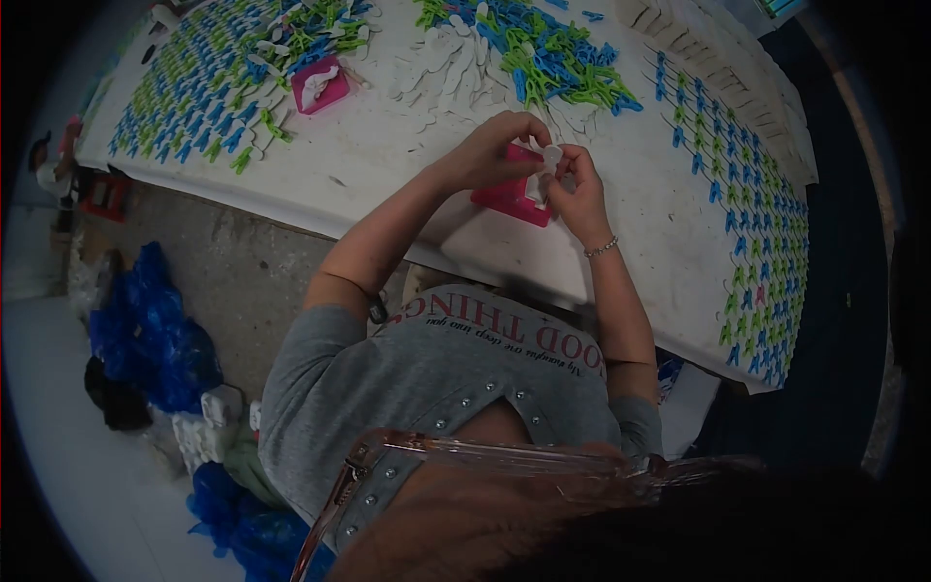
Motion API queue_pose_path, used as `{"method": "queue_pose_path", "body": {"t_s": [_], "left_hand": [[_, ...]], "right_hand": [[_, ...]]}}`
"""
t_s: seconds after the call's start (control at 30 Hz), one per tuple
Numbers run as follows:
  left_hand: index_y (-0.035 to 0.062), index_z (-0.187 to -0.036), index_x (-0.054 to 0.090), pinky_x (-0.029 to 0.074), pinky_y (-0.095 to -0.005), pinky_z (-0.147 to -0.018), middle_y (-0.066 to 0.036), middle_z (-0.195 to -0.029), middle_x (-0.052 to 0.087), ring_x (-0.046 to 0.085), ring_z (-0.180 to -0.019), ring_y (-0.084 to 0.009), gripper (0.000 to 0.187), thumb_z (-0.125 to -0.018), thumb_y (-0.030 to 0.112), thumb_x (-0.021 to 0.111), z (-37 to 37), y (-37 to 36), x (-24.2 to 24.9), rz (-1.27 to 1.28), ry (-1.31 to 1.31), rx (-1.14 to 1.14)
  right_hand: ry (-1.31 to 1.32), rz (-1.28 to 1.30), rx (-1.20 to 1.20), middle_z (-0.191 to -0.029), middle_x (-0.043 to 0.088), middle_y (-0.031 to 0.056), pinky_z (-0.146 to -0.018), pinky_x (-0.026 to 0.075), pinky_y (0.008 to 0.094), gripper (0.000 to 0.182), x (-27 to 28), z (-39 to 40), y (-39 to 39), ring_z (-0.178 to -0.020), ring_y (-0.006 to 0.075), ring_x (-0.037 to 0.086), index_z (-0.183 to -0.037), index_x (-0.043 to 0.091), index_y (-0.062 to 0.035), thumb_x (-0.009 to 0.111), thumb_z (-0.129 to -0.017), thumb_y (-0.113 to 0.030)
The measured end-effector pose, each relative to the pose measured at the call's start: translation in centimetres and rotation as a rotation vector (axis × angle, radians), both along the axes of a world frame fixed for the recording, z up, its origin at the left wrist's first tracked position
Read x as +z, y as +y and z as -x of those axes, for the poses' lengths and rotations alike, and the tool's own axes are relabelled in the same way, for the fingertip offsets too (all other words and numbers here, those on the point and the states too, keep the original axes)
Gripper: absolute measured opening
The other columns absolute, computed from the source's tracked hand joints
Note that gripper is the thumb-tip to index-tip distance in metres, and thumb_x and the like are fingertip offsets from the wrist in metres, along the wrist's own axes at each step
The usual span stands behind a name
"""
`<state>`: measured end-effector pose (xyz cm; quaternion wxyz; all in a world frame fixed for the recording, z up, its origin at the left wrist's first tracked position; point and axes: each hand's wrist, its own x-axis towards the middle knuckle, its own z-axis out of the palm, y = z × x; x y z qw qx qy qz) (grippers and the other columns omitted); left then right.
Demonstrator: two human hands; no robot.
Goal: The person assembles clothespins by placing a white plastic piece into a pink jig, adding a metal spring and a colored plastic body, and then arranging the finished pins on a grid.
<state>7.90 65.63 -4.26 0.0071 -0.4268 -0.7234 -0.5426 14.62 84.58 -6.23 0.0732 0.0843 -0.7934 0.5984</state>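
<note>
Here, toward the near edge of the white desk (388, 175), a pink tray (497, 199) sits under the hands, with some white material (535, 189) showing at its right part. Just above it is the small white piece (553, 154), its rounded end facing up. The right hand (580, 186), a bracelet (601, 248) at its wrist, has finger and thumb drawn together on this piece. The left hand (506, 147) bends its fingers in close from the left; whether it also grips is hidden.

The piece looks light, thin and fairly stiff, probably smooth plastic that could slip if only its edge is caught. A fingertip pinch on its flat faces, just below the rounded end, seems the surest hold; a hard bend might mark or crack it.

To the right, blue and green clips (761, 225) lie in rows. Farther off are a heap of loose white pieces (451, 73) and, right of it, a tangled pile of clips (543, 53). Far left, a second pink tray (336, 89) holds something white, beside more clips.
</note>
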Motion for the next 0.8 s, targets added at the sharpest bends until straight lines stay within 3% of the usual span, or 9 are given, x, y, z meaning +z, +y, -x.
{"method": "queue_pose_path", "body": {"t_s": [0.17, 0.33, 0.43, 0.57, 0.63, 0.8], "left_hand": [[0.0065, -0.105, 0.057, 0.045, -0.0301, -0.085, -0.004, -0.1, 0.059, 0.056, -0.092, -0.0174, 0.029, -0.078, 0.004, 0.068, 0.2, -0.5, 1.3, -0.005, 0.052, -0.016], [0.0066, -0.099, 0.058, 0.046, -0.0321, -0.079, -0.005, -0.089, 0.06, 0.056, -0.085, -0.0202, 0.025, -0.075, 0.004, 0.067, 0.4, -1.2, -0.5, 0.12, 0.053, 0.022], [0.0097, -0.091, 0.059, 0.045, -0.037, -0.074, -0.006, -0.081, 0.062, 0.056, -0.081, -0.0269, 0.022, -0.072, 0.011, 0.069, 0.5, -0.7, -2.1, 0.113, 0.019, 0.03], [0.01, -0.091, 0.059, 0.045, -0.0376, -0.073, -0.007, -0.081, 0.062, 0.056, -0.081, -0.0273, 0.021, -0.072, 0.013, 0.068, 0.5, -0.3, -2.8, 0.128, -0.02, 0.017], [0.0099, -0.09, 0.059, 0.045, -0.0381, -0.073, -0.007, -0.081, 0.062, 0.056, -0.08, -0.0276, 0.02, -0.072, 0.013, 0.068, 0.5, -0.3, -2.8, 0.129, 0.005, 0.027], [0.0102, -0.09, 0.059, 0.045, -0.0385, -0.072, -0.006, -0.079, 0.063, 0.057, -0.079, -0.0276, 0.02, -0.072, 0.013, 0.068, 0.4, 0.3, -2.7, 0.157, 0.035, 0.037]], "right_hand": [[0.025, -0.081, 0.022, -0.087, 0.055, 0.0033, -0.073, 0.046, 0.0252, 0.031, -0.2, 0.2, -0.3, -0.079, 0.0116, 0.053, -0.11, 0.054, -0.0034, 0.062, -0.081, -0.003], [0.162, -0.336, 0.011, -0.082, 0.057, 0.0053, -0.071, 0.046, 0.0307, 0.029, -0.8, -0.2, 1.6, -0.074, 0.0188, 0.056, -0.104, 0.057, -0.0042, 0.062, -0.075, -0.002], [0.086, -0.426, 0.015, -0.086, 0.056, 0.0038, -0.075, 0.045, 0.027, 0.032, -0.2, -0.9, 2.5, -0.079, 0.0153, 0.053, -0.106, 0.058, -0.0041, 0.062, -0.074, 0.001], [0.091, -0.448, 0.005, -0.085, 0.056, 0.0038, -0.074, 0.046, 0.028, 0.032, -0.3, -0.9, 2.8, -0.078, 0.0164, 0.053, -0.106, 0.058, -0.0043, 0.062, -0.074, 0.001], [0.159, -0.42, -0.016, -0.075, 0.057, 0.0054, -0.067, 0.045, 0.0343, 0.028, -0.2, -0.9, 2.5, -0.072, 0.0216, 0.055, -0.1, 0.059, -0.0055, 0.064, -0.072, -0.003], [0.177, -0.49, -0.032, -0.081, 0.056, 0.0051, -0.072, 0.045, 0.0317, 0.032, 0.9, -1.2, 3.2, -0.076, 0.0198, 0.054, -0.104, 0.058, -0.0051, 0.062, -0.072, -0.001]]}}
